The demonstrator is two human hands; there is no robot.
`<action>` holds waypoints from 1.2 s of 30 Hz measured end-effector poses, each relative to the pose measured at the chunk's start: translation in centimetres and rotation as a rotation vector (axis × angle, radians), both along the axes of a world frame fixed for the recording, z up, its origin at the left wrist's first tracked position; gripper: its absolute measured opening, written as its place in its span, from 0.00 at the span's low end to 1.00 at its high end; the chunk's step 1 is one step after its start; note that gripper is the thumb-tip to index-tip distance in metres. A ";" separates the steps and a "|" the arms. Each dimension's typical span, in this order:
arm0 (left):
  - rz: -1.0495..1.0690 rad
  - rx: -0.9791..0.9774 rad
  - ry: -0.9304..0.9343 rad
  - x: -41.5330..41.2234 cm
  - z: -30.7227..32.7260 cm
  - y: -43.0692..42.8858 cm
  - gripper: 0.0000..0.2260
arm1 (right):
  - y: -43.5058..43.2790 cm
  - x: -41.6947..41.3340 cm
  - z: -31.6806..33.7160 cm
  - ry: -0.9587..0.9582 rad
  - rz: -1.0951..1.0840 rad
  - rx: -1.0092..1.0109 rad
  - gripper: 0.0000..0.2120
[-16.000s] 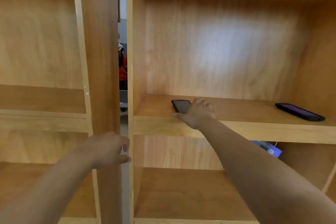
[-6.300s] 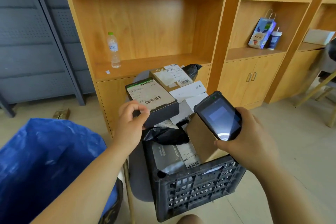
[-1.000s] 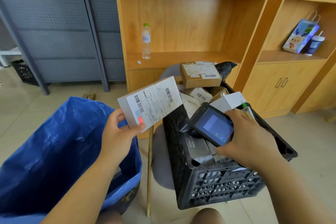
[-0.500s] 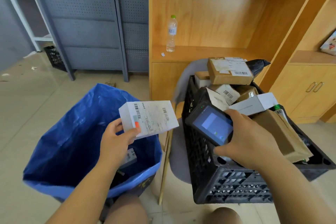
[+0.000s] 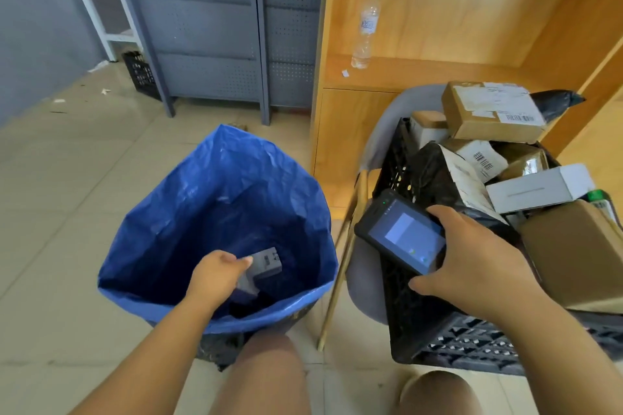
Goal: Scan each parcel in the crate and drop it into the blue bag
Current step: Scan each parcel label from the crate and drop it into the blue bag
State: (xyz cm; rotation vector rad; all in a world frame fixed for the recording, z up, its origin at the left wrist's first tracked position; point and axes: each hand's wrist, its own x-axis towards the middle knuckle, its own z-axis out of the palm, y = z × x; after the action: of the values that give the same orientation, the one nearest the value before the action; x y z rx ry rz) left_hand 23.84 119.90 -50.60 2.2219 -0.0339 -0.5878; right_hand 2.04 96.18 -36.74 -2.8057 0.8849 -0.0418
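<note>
Tile floor (image 5: 84, 178); left hand (image 5: 215, 276) grips parcel (image 5: 263, 266) inside blue bag (image 5: 209, 212); right hand (image 5: 472, 266) grips scanner (image 5: 401, 236).

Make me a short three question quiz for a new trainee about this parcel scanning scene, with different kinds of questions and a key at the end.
1. True or false: the left hand is inside the mouth of the blue bag.
2. What does the right hand hold? A) water bottle B) handheld scanner C) tape roll
3. Fill in: unscanned parcels sit in the black ____.

Key: 1 true; 2 B, the handheld scanner; 3 crate.
</note>
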 end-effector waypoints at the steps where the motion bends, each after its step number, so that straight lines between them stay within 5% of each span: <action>1: -0.041 -0.002 0.003 -0.2 0.2 -0.5 0.10 | -0.1 -0.1 0.0 0.003 -0.007 0.001 0.46; 15: -0.652 -0.109 -0.362 -7.0 9.4 -12.0 0.07 | -3.3 -8.9 2.1 -0.194 -0.232 -0.029 0.44; 23: -0.668 -0.246 -0.510 -11.4 11.7 -23.5 0.22 | -6.5 -15.0 3.0 -0.334 -0.410 -0.076 0.44; 28: -0.534 0.026 -0.431 -11.2 10.9 -28.5 0.33 | -8.3 -16.6 3.1 -0.369 -0.485 -0.060 0.44; 33: -0.540 -0.088 -0.218 -11.1 10.2 -29.4 0.13 | -9.2 -17.1 2.6 -0.345 -0.501 -0.049 0.44; 36: -0.501 -0.201 -0.086 -11.0 10.0 -29.2 0.12 | -9.4 -16.9 2.4 -0.325 -0.500 -0.035 0.43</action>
State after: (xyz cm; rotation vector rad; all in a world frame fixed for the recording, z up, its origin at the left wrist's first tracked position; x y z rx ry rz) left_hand 12.88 90.69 -40.62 2.0403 -0.6801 -0.7186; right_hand -14.86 86.73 -34.36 -2.4285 1.4692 -0.5689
